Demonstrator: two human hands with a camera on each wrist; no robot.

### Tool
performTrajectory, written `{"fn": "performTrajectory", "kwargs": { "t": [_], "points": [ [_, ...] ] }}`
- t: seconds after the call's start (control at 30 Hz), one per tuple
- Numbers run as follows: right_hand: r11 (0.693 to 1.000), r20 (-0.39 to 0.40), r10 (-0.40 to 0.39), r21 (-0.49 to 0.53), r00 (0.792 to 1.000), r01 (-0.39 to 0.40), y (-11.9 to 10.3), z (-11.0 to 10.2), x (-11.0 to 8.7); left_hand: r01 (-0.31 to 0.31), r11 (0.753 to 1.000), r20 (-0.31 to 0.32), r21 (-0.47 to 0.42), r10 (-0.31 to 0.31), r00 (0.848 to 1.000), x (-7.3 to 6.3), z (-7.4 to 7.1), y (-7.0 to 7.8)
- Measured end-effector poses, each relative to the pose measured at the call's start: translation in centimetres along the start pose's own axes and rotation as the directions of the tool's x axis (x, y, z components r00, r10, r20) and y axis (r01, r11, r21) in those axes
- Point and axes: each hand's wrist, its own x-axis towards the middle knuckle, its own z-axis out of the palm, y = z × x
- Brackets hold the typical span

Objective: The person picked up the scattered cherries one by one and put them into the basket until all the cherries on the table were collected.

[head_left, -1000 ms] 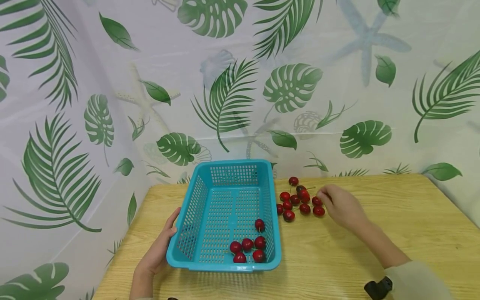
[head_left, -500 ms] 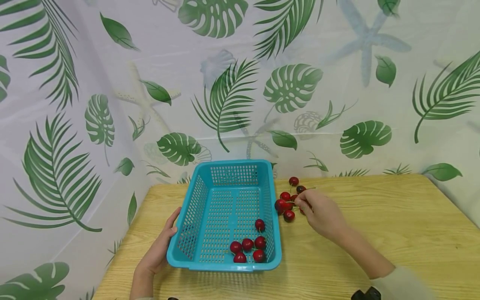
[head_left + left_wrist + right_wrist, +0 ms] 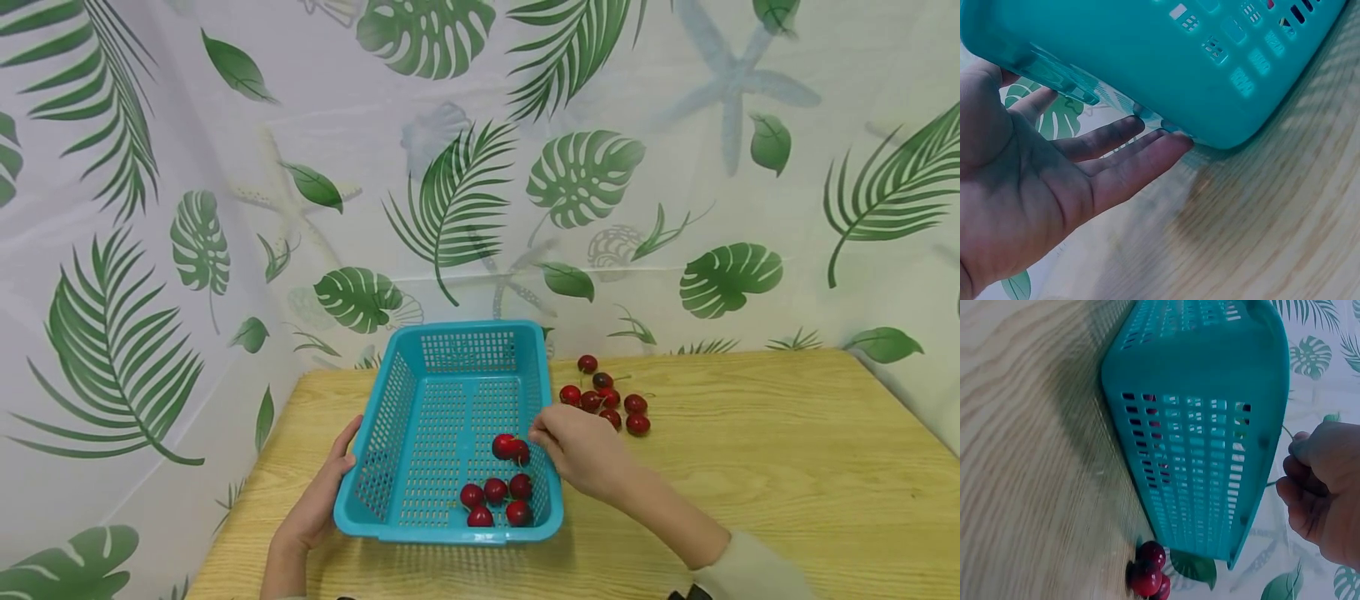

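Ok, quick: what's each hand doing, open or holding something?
Left hand: open, fingers resting against the side of the blue basket.
Right hand: closed, pinching at least one cherry by the stem.

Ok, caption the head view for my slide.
Right hand dangling a cherry over a blue basket, left hand against the basket's side.

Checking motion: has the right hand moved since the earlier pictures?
Yes: the right hand moved left in the head view, from loose cherries to the rim of the unmoved basket.
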Motion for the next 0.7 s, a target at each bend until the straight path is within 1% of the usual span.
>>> {"fn": "performTrajectory", "kwargs": {
  "t": [0.07,0.17,0.27,0.33,0.5,0.7],
  "points": [
    [0.999,0.024,-0.023,-0.026,0.999,0.024,-0.4,0.4,0.4,0.001,1.000,0.006,0.004,-0.001,1.000,0.0,0.0,0.1],
    [0.995,0.076,-0.049,-0.080,0.996,0.055,-1.0,1.1,1.1,0.002,1.000,-0.002,0.009,-0.002,1.000,0.0,0.1,0.2],
    [0.990,0.138,-0.058,-0.117,0.989,0.074,-1.6,1.9,1.7,0.005,1.000,-0.022,0.011,-0.004,1.000,-0.1,0.1,0.2],
    [0.987,0.165,-0.048,-0.143,0.985,0.072,-1.9,2.5,2.1,0.007,1.000,-0.036,0.013,-0.006,0.999,-0.2,0.1,0.1],
    [0.986,0.181,0.006,-0.167,0.983,0.024,-2.3,3.7,2.7,0.000,1.000,-0.051,0.020,0.001,0.999,-0.1,0.2,-0.1],
    [0.989,0.226,0.081,-0.135,0.971,-0.051,-2.4,4.6,3.3,-0.012,0.999,-0.032,0.030,0.013,0.999,0.1,0.1,-0.1]
  ]
}}
